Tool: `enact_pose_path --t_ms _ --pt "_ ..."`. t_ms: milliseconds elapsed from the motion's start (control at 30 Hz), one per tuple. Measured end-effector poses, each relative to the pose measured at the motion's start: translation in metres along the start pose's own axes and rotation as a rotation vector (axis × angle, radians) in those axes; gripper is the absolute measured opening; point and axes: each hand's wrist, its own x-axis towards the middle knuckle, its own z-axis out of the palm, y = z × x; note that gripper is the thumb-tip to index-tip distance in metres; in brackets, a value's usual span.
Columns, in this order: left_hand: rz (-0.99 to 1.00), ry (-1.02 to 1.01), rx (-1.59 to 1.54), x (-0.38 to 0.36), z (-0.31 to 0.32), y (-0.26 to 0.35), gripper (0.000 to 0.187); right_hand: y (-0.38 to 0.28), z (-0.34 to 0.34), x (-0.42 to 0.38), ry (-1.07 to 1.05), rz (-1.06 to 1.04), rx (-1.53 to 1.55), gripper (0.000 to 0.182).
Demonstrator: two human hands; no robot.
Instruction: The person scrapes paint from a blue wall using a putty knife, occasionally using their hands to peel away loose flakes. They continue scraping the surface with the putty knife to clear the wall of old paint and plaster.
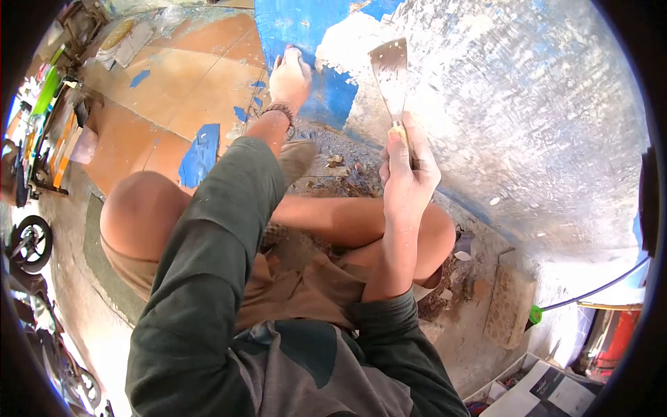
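My right hand (410, 167) is wrapped around the handle of a paint scraper (391, 76), whose wide metal blade points up and has pale flecks on it. The blade is in front of the bare, whitish part of the wall (500, 118). Further left, my left hand (290, 82) reaches to the blue paint (332, 97) low on the wall. Its fingers are curled together against the blue surface, and whatever they pinch is hidden. A ragged edge separates the blue paint from the stripped plaster.
Orange floor tiles (187, 83) lie at the left, with a large blue paint flake (200, 154) and smaller ones on them. Debris (340, 167) gathers along the wall's foot. A pale block (511, 306) and a dark cable (597, 285) are at the right.
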Motion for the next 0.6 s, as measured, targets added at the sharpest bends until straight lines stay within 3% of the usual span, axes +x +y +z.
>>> enact_pose_path --t_ms 67,133,233,267,333,367,433,467,533,600 --pt "-0.31 -0.334 -0.112 0.001 -0.018 -0.003 0.025 0.005 0.005 0.005 0.016 0.002 0.017 0.035" --pt "-0.238 -0.345 -0.015 0.013 -0.03 -0.011 0.023 0.02 0.012 0.015 0.031 -0.106 -0.013 0.035" --pt "0.346 -0.836 0.166 0.059 -0.04 -0.034 0.017 0.053 0.01 0.025 0.014 -0.101 -0.066 0.034" --pt "0.339 -0.844 0.165 0.075 -0.049 -0.023 0.017 0.054 0.009 0.026 0.012 -0.092 -0.07 0.034" --pt "0.775 -1.126 0.562 0.11 -0.062 0.005 0.018 0.052 0.01 0.029 -0.01 0.065 -0.206 0.032" --pt "0.786 -1.141 0.556 0.114 -0.068 0.011 0.018 0.052 0.009 0.029 -0.03 0.041 -0.253 0.032" --pt "1.11 -1.204 0.518 0.112 -0.08 0.022 0.036 0.044 0.008 0.029 -0.073 0.067 -0.323 0.032" --pt "1.116 -1.205 0.505 0.107 -0.078 0.016 0.036 0.04 0.008 0.03 -0.14 0.089 -0.399 0.032" --pt "1.503 -0.704 0.322 0.083 -0.068 -0.01 0.055 0.029 0.01 0.035 -0.173 0.094 -0.49 0.032" --pt "1.419 -0.769 0.276 0.058 -0.046 -0.038 0.06 0.023 0.012 0.04 -0.215 0.097 -0.59 0.032"
